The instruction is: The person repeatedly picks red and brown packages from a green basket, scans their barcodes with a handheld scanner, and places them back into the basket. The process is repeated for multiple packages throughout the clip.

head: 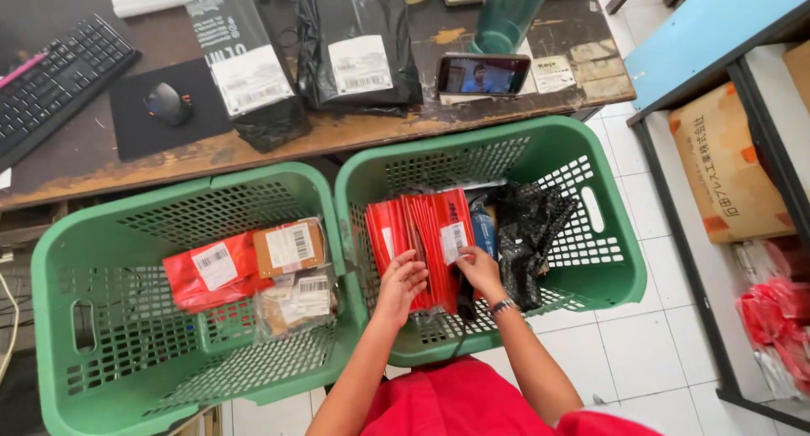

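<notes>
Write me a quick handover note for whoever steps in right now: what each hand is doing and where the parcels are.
Left hand: open, fingers resting on the red parcels in the right green basket.
Right hand: fingers on the edge of the same red stack, by its white label; whether it grips is unclear.
Also in that basket: a black mesh bundle and a blue item, partly hidden.
Left green basket: a red parcel, a brown box and a clear-wrapped packet.
On the desk: two black labelled bags, not in a basket.
</notes>
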